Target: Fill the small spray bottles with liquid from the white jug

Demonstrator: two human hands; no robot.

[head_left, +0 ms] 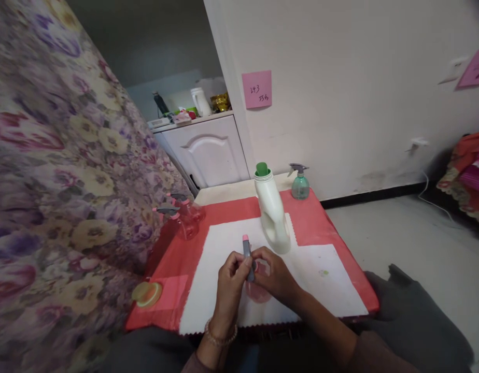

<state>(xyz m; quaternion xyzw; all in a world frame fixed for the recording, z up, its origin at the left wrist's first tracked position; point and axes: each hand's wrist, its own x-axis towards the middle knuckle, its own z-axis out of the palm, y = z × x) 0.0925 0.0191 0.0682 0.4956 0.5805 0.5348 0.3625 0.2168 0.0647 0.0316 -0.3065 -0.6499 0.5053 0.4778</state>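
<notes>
Close to the front edge of the table, both my hands are closed around the grey, pink-tipped head of a pink spray bottle [258, 292]. My left hand [232, 282] grips the spray head [247, 254] from the left, a bracelet on its wrist. Opposite it, the fingers of my right hand [276, 277] press in just below the head. The clear pink body stands on the white cloth, partly covered by my fingers. Just beyond rises a tall pale jug [273, 212] with a green piece [262, 168] in its open mouth.
Two pink spray bottles [187, 227] stand at the left, a green spray bottle [300, 187] at the back right. A roll of tape [149, 294] lies front left. The white cloth [212, 259] covers part of the red tablecloth [313, 223]. A floral curtain [87, 181] borders the left side.
</notes>
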